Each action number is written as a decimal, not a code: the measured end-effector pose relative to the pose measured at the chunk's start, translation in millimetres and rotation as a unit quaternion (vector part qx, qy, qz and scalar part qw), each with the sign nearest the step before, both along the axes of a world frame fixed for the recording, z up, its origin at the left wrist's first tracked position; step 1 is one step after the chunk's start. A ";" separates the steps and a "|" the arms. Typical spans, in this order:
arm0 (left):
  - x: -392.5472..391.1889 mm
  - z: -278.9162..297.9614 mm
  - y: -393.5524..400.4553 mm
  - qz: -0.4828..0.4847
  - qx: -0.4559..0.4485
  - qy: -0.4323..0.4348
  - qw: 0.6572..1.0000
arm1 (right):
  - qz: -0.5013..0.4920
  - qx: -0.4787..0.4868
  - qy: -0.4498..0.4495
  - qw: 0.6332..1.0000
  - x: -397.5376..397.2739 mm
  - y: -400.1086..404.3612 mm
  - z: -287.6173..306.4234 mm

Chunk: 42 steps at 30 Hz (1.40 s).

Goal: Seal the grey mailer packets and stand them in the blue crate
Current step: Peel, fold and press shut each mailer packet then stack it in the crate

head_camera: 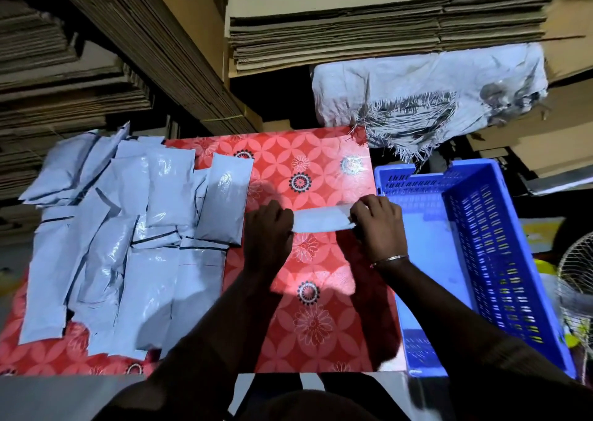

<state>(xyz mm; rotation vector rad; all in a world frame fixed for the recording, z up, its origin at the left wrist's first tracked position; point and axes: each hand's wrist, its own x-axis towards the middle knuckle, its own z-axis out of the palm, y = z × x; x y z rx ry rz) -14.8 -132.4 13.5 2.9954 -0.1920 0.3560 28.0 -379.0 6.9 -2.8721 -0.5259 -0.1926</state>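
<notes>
Item in hand: one grey mailer packet [321, 221], held flat and crosswise just above the red patterned bench [321, 324], near the centre of the view. The left hand [269, 231] grips its left end with curled fingers; the right hand [378, 224] pinches its right end, apparently at the flap. Only the middle strip of the packet shows between them.

Handling, as judged: thin glossy plastic film, light, limp, likely slippery; it creases readily and will sag if held by one corner. The contents look soft and slightly padded. Best taken at both short ends, or along the sealed edge once the flap is pressed down; firm flat pressure across the flap should close it.

Stock awaiting: a heap of grey mailers [122, 228] at nine o'clock on the bench, overlapping, several with dark-edged flaps lying open.

Destination: blue crate [500, 260] at three o'clock, touching the bench edge; no packet is seen standing in it. A limp packet may need a wall to lean on.

Background: stacked flat cardboard [353, 25] at twelve o'clock.
</notes>
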 end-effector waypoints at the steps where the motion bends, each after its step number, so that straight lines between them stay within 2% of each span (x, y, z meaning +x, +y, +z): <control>1: -7.0 -7.3 0.3 -0.001 0.001 0.018 1.000 | 0.005 -0.020 0.024 1.000 -5.9 -4.1 -10.0; 3: -24.0 -27.6 0.3 -0.017 -0.010 0.077 0.997 | 0.012 -0.053 0.085 0.995 -21.0 -13.6 -32.7; 5: -42.8 -45.5 -1.9 -0.023 -0.034 0.133 0.990 | 0.007 -0.045 0.138 0.989 -34.8 -20.8 -46.6; 9: -56.3 -63.1 -1.4 -0.035 -0.076 0.167 0.982 | -0.012 -0.028 0.152 0.988 -50.0 -17.4 -44.0; 11: -54.8 -61.6 2.1 -0.051 -0.070 0.156 0.984 | -0.021 -0.025 0.117 0.993 -55.1 -10.9 -41.1; 14: -46.3 -53.4 4.1 -0.044 -0.089 0.102 0.990 | 0.012 0.042 0.080 0.996 -56.2 1.8 -41.0; 16: -35.8 -54.3 -1.7 -0.032 -0.118 0.072 0.990 | 0.047 0.076 0.088 0.992 -52.6 15.4 -43.7; 19: -22.2 -67.1 -19.5 0.000 -0.114 0.092 0.989 | 0.070 0.091 0.132 0.985 -43.9 38.7 -56.5; 22: -20.7 -87.9 -33.5 0.017 -0.076 0.151 0.986 | 0.072 0.066 0.179 0.979 -35.0 52.4 -78.2; 25: -22.5 -108.0 -35.4 0.022 -0.072 0.168 0.983 | 0.066 0.041 0.193 0.978 -29.3 55.3 -98.4; 30: -27.6 -110.9 -39.7 0.035 -0.047 0.121 0.991 | 0.044 0.007 0.153 0.987 -35.0 58.2 -108.0; 34: -28.2 -108.4 -39.7 0.028 -0.067 0.069 0.995 | 0.030 -0.009 0.138 0.990 -36.3 61.4 -105.2; 42: -28.3 -100.0 -33.6 0.014 -0.040 0.086 0.995 | 0.047 -0.014 0.145 0.988 -34.7 53.3 -104.7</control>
